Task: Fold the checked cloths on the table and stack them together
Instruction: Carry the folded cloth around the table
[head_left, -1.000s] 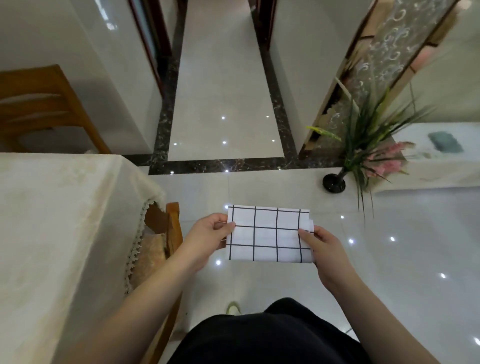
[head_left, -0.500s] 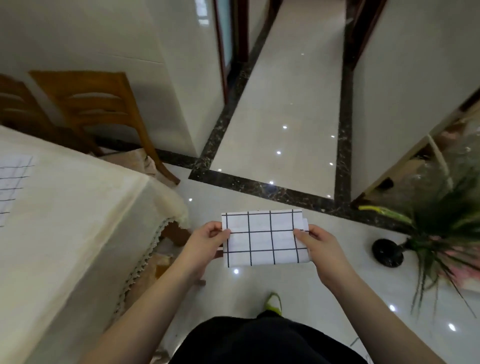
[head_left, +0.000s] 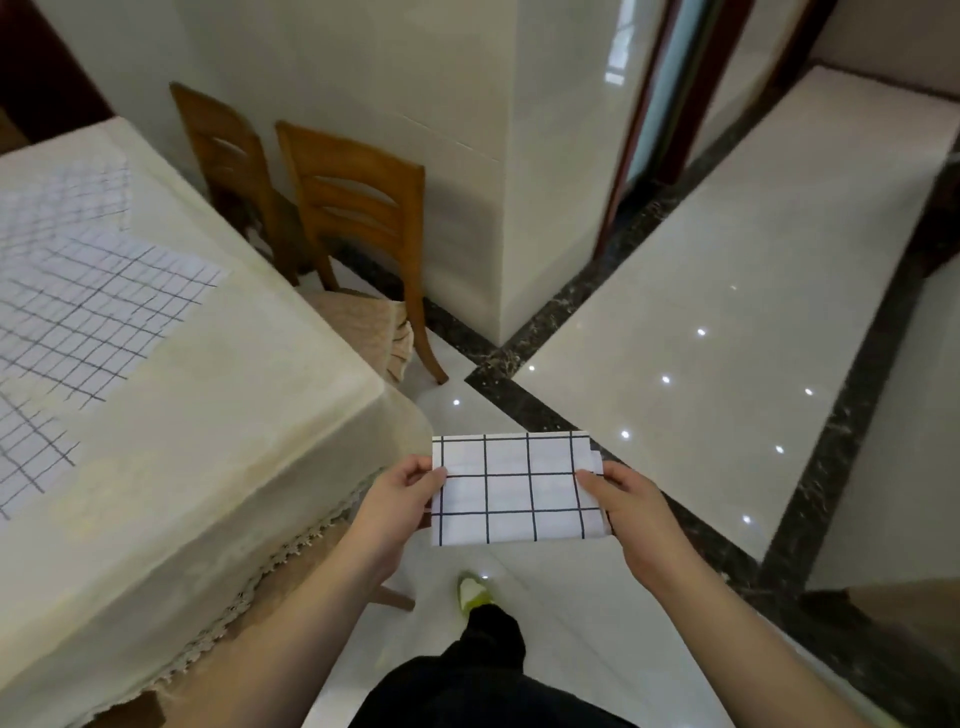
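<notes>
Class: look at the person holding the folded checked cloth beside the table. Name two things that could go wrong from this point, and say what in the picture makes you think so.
1. The folded cloth is held in mid-air over the floor, pinched only at its ends by the left hand and right hand; the layers showing at its right end could slip apart.
2. The unfolded cloths overlap on the table; laying the folded one on them could bury it.

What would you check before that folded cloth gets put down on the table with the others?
1. Both hands hold the folded cloth: left hand and right hand pinch opposite ends. Ok.
2. Fold is neat: edges at the right end look slightly offset. Not ok.
3. Cloth is over the table: it hangs above the floor. Not ok.
4. Unfolded cloths lie flat on the table. Ok.
5. A folded stack exists: cannot tell.
</notes>
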